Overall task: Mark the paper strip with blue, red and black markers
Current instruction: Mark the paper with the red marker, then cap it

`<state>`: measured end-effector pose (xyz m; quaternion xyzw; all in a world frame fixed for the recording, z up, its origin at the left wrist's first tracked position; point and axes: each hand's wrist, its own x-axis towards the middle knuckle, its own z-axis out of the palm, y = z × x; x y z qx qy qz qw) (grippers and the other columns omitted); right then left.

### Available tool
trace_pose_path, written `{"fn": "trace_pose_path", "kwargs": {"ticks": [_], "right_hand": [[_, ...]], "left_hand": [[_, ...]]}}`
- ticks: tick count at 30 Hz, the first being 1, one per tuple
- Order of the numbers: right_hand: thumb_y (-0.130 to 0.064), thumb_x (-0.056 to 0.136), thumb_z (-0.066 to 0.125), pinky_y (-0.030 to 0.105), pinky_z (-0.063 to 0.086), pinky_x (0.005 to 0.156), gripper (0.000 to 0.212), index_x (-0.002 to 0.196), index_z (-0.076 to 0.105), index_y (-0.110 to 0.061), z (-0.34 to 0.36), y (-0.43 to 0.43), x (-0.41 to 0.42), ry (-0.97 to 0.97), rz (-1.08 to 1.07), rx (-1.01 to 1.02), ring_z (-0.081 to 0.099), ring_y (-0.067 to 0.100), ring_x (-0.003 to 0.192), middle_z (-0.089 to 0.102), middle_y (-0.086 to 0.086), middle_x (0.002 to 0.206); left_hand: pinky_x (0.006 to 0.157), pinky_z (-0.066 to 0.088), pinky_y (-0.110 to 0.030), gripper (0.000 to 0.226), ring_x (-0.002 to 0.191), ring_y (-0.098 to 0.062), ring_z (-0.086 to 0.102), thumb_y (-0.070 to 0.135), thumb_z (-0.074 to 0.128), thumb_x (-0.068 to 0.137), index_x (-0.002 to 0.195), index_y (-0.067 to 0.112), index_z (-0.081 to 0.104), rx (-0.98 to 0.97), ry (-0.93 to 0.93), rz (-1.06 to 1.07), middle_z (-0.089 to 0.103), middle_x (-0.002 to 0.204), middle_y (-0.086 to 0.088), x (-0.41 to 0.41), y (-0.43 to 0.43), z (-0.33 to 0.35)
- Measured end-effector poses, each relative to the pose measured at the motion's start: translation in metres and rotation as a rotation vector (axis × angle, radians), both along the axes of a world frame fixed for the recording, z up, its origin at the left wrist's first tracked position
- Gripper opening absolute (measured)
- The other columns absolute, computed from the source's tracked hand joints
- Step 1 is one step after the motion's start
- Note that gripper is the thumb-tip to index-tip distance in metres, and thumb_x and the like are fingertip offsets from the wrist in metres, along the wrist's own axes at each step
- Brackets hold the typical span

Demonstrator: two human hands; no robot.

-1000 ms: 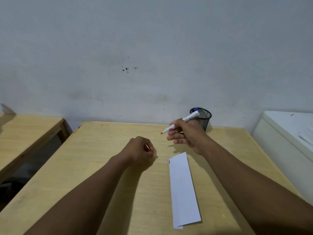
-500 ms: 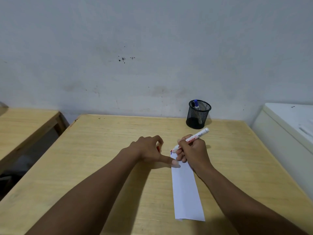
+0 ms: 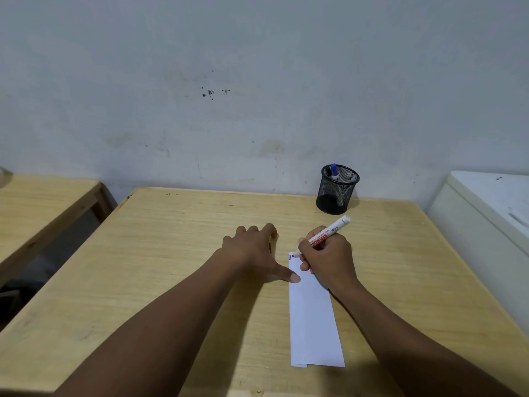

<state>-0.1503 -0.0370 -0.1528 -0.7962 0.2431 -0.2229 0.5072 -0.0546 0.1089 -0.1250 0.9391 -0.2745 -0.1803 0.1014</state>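
Soft, dim, even indoor light, perhaps from overhead, faint blurred shadows under both forearms on the table (image 3: 160, 253), no glare, flat greyish wall (image 3: 257, 81), mild wide-angle bending at the edges, slight overall softness

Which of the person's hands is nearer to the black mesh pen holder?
Right. The right hand, gripping the red marker, sits just in front of the pen holder. The left hand lies flat farther to the holder's left, thumb on the paper strip.
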Motion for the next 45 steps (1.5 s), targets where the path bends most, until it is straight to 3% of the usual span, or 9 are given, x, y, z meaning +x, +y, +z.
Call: {"fn": "trace_pose_path", "kwargs": {"ticks": [12, 17, 20, 25, 27, 29, 34, 40, 45], "right_hand": [[-0.021, 0.089, 0.072, 0.039, 0.065, 0.063, 0.014, 0.077, 0.067, -0.019, 0.0, 0.001, 0.002, 0.047, 0.005, -0.062, 0.074, 0.015, 0.052, 0.075, 0.0, 0.065], [-0.01, 0.091, 0.065, 0.031, 0.051, 0.047, 0.016, 0.078, 0.066, -0.002, 0.012, -0.006, 0.004, -0.051, -0.069, 0.234, 0.065, 0.02, 0.045, 0.071, 0.008, 0.059], [-0.011, 0.091, 0.064, 0.028, 0.04, 0.043, 0.02, 0.074, 0.064, 0.0, 0.021, -0.014, 0.005, -0.096, -0.096, 0.483, 0.056, 0.021, 0.044, 0.064, 0.015, 0.061], [-0.017, 0.093, 0.069, 0.024, 0.037, 0.038, 0.021, 0.078, 0.066, -0.003, 0.049, -0.024, 0.02, -0.159, -0.064, 0.535, 0.053, 0.014, 0.04, 0.064, 0.008, 0.059], [-0.015, 0.094, 0.07, 0.023, 0.039, 0.039, 0.018, 0.081, 0.067, -0.002, 0.068, -0.029, 0.027, -0.167, 0.008, 0.541, 0.055, 0.013, 0.042, 0.064, 0.009, 0.061], [-0.013, 0.095, 0.067, 0.024, 0.041, 0.043, 0.016, 0.081, 0.065, -0.004, 0.087, -0.033, 0.031, -0.166, 0.092, 0.598, 0.059, 0.015, 0.046, 0.065, 0.011, 0.064], [-0.011, 0.094, 0.058, 0.025, 0.045, 0.048, 0.018, 0.079, 0.064, -0.004, 0.113, -0.041, 0.038, -0.186, 0.15, 0.741, 0.064, 0.017, 0.048, 0.068, 0.011, 0.062], [-0.011, 0.094, 0.055, 0.027, 0.044, 0.05, 0.016, 0.081, 0.063, -0.005, 0.119, -0.041, 0.043, -0.241, 0.132, 0.734, 0.064, 0.019, 0.047, 0.069, 0.011, 0.063], [-0.011, 0.095, 0.056, 0.026, 0.044, 0.049, 0.018, 0.079, 0.063, -0.006, 0.121, -0.041, 0.044, -0.251, 0.135, 0.712, 0.065, 0.019, 0.047, 0.068, 0.014, 0.066]], "left_hand": [[0.102, 0.04, -0.048, 0.114, 0.13, -0.025, 0.041, 0.089, 0.073, 0.045, 0.139, 0.037, 0.036, 0.012, 0.021, -0.003, 0.054, 0.133, 0.003, 0.002, -0.001, 0.003], [0.103, 0.043, -0.047, 0.113, 0.124, -0.023, 0.046, 0.089, 0.073, 0.043, 0.138, 0.037, 0.039, -0.013, 0.055, 0.002, 0.059, 0.125, 0.006, 0.004, -0.001, 0.01], [0.1, 0.051, -0.039, 0.093, 0.113, -0.017, 0.06, 0.08, 0.079, 0.052, 0.129, 0.033, 0.054, -0.152, 0.203, 0.04, 0.066, 0.113, 0.009, 0.016, 0.007, 0.015], [0.065, 0.046, -0.02, 0.006, 0.076, -0.008, 0.068, 0.027, 0.077, 0.083, 0.085, 0.021, 0.077, -0.4, 0.137, 0.058, 0.072, 0.071, 0.015, 0.028, 0.018, 0.013], [0.066, 0.048, -0.021, 0.011, 0.067, -0.009, 0.067, 0.017, 0.073, 0.085, 0.076, 0.02, 0.077, -0.54, 0.16, 0.086, 0.073, 0.064, 0.015, 0.031, 0.015, 0.017], [0.063, 0.049, -0.022, 0.007, 0.064, -0.015, 0.065, 0.014, 0.074, 0.088, 0.084, 0.01, 0.078, -0.742, 0.268, 0.145, 0.072, 0.063, 0.012, 0.034, 0.01, 0.027], [0.074, 0.045, -0.032, 0.012, 0.078, -0.018, 0.071, 0.024, 0.071, 0.095, 0.098, 0.014, 0.075, -1.109, 0.561, 0.241, 0.075, 0.082, 0.004, 0.037, -0.007, 0.057], [0.071, 0.044, -0.03, 0.013, 0.075, -0.015, 0.068, 0.023, 0.068, 0.096, 0.1, 0.014, 0.076, -1.292, 0.769, 0.273, 0.073, 0.082, 0.004, 0.038, -0.028, 0.064], [0.067, 0.041, -0.03, 0.017, 0.076, -0.015, 0.066, 0.029, 0.071, 0.093, 0.103, 0.016, 0.076, -1.314, 0.795, 0.29, 0.072, 0.083, 0.006, 0.037, -0.04, 0.062]]}}
